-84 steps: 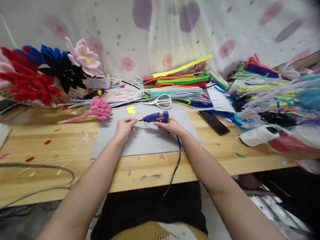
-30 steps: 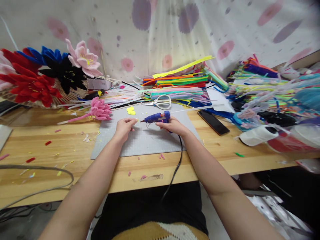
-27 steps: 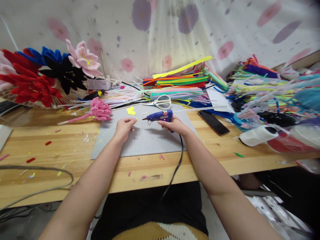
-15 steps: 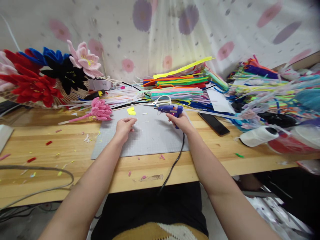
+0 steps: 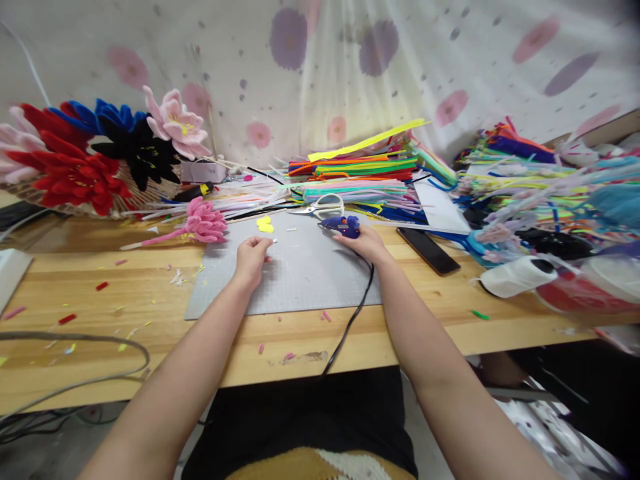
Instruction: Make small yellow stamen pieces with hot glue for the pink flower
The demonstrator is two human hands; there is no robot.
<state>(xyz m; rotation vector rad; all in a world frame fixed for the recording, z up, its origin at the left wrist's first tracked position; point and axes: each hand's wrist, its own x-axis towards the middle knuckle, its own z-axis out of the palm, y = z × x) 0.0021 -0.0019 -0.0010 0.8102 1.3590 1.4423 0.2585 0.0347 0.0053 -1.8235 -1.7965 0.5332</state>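
Note:
My left hand [image 5: 253, 259] is closed in a pinch over the grey cutting mat [image 5: 300, 287], a small white piece [image 5: 274, 241] showing at the fingertips. A blue glue gun [image 5: 342, 225] is in my right hand [image 5: 365, 243], low over the mat's right side. It is tipped on its side, nozzle to the left, and most of its handle is hidden by the hand. Scissors with pale handles [image 5: 327, 207] lie just behind the gun. Between the hands are a yellow cut piece [image 5: 265, 225] and a few tiny white scraps [image 5: 291, 229].
A pink fuzzy flower [image 5: 203, 223] lies left of the mat; more flowers [image 5: 85, 173] stand behind it. Bundles of coloured pipe cleaners [image 5: 360, 167] line the back. On the right are a phone [image 5: 429, 251] and a white spool [image 5: 519, 276]. A black cord [image 5: 350, 323] trails over the front edge.
My right hand has turned the glue gun from upright onto its side and lowered it. My left hand stays nearly in place, with the small white piece now plainer to see.

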